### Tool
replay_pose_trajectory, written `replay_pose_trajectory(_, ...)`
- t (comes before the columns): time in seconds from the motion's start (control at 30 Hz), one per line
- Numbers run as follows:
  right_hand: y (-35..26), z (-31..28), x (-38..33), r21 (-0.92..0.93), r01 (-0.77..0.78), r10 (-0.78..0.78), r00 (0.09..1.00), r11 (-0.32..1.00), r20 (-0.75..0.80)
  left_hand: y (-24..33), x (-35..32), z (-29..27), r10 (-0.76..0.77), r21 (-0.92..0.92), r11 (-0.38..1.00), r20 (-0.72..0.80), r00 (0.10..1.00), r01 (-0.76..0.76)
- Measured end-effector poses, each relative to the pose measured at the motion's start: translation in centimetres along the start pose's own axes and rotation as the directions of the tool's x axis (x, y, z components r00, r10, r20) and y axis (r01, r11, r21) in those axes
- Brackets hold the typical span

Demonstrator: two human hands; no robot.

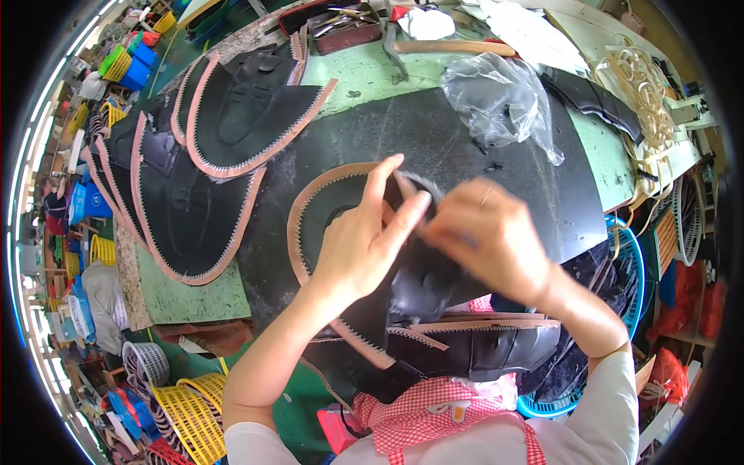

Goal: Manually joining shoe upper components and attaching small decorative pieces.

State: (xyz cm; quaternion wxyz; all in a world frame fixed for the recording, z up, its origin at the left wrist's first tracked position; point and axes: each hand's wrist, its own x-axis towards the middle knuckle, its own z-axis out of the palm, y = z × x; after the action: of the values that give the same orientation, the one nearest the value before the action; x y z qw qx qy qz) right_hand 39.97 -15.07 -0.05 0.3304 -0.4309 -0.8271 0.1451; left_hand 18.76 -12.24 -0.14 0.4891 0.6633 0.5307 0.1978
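Observation:
A black shoe upper (422, 291) with a tan, zigzag-stitched border lies on a dark mat (570, 194) before me. My left hand (349, 248) pinches its raised far edge between thumb and fingers; a bit of grey fuzzy lining shows there. Close against the same edge is my right hand (496, 236), smeared by motion, fingers drawn together. Whatever sits in those fingers is too blurred to make out. Over my lap rest further black uppers (511, 349) with the same tan edging. More uppers (198, 209) are piled at the left of the table.
Across the far side are a tin of tools (349, 43), a wooden-handled hammer (449, 47), a crumpled clear plastic bag (496, 101) and a black piece (597, 101). Pale strips (655, 85) hang at the far right. A blue basket (637, 267) stands beside my right arm.

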Motion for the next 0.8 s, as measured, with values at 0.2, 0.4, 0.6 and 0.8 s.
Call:
replay_pose_trajectory(0.2, -1.0, -1.1, -1.3, 0.384, -0.123, 0.057, 0.982, 0.915, 0.177, -3.7, 0.1, 1.0, 0.243, -0.124, 0.963, 0.018, 0.97, -0.239)
replay_pose_trajectory(0.4, -0.6, -1.1, 0.0, 0.332, -0.091, 0.111, 0.993, 0.939, -0.045, -4.1, -1.1, 1.1, 0.441, -0.137, 0.886, -0.042, 0.896, -0.443)
replay_pose_trajectory(0.6, 0.2, 0.3, 0.7, -0.194, -0.134, 0.161, 0.978, 0.972, 0.133, -2.6, -1.3, 1.8, 0.374, 0.003, 0.925, -0.172, 0.911, -0.379)
replay_pose_trajectory(0.8, 1.3, -0.8, -0.9, -0.016, -0.341, 0.324, 0.877, 0.94, 0.353, -2.4, -0.9, 1.8, 0.573, 0.267, 0.801, -0.078, 0.816, -0.536)
